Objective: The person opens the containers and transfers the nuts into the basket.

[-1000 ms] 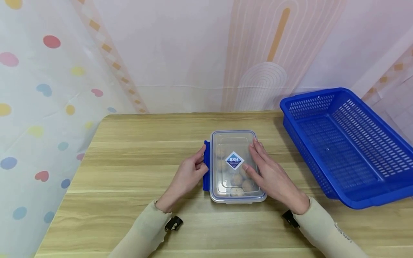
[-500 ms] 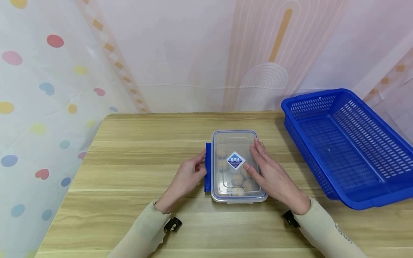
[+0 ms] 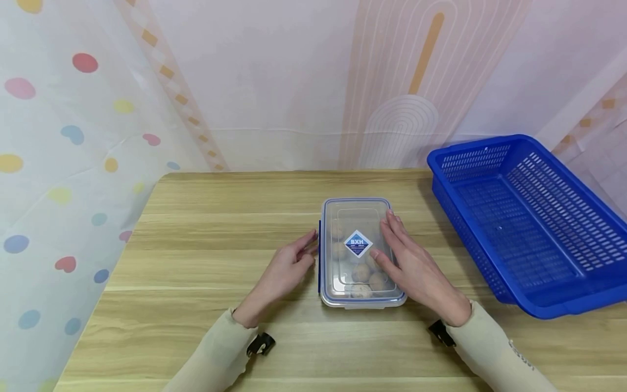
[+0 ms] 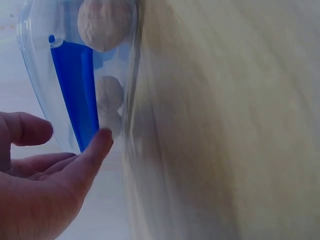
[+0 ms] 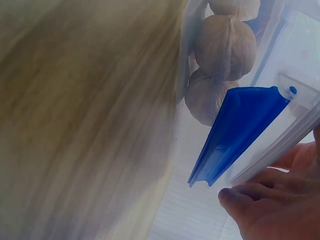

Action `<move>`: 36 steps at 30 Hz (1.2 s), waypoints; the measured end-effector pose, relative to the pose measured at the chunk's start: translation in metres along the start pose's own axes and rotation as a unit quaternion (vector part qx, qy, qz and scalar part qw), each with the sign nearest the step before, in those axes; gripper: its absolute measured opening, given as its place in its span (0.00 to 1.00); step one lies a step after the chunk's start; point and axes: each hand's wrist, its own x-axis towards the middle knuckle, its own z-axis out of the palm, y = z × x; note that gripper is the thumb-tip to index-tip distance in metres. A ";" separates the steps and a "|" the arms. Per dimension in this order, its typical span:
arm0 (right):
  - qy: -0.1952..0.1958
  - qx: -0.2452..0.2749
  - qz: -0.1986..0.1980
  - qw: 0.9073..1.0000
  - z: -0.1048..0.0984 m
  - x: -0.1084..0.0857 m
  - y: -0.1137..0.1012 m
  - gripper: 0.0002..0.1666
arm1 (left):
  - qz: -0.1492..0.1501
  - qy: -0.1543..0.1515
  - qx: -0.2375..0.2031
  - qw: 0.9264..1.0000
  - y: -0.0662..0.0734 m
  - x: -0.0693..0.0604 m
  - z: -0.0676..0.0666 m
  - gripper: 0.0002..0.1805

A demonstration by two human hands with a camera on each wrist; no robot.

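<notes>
A clear lidded box with a diamond label lies on the table, round brown walnut-like things inside. Its left blue latch hangs down along the box side. Beside that latch is my left hand, fingers loosely bent, thumb near the latch's lower end; firm contact cannot be told. My right hand rests on the lid's right part, fingers extended. In the right wrist view another blue latch sticks out from the box's side, with the right hand's fingers close by it.
A blue perforated basket stands at the right of the wooden table. Behind the table's back edge hangs a patterned cloth, which also covers the left side.
The left latch has swung down from sticking outward to lying close along the box. My left fingers have come off its outer edge. The right hand stays on the lid.
</notes>
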 end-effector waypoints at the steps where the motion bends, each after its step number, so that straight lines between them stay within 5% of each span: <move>1: 0.000 0.004 0.002 1.000 0.000 0.000 0.000 0.43 | -0.003 0.002 -0.006 1.000 0.001 -0.001 0.000 0.31; 12: 0.024 0.043 0.025 0.998 -0.003 -0.008 0.001 0.46 | 0.013 0.040 -0.024 0.999 0.010 -0.013 0.009 0.35; 27: 0.023 0.089 0.070 0.993 -0.007 -0.023 -0.002 0.42 | 0.058 0.055 0.034 0.996 0.015 -0.021 0.018 0.37; 36: 0.024 0.105 0.076 0.991 -0.008 -0.028 -0.001 0.41 | 0.046 0.054 0.060 0.996 0.017 -0.023 0.019 0.38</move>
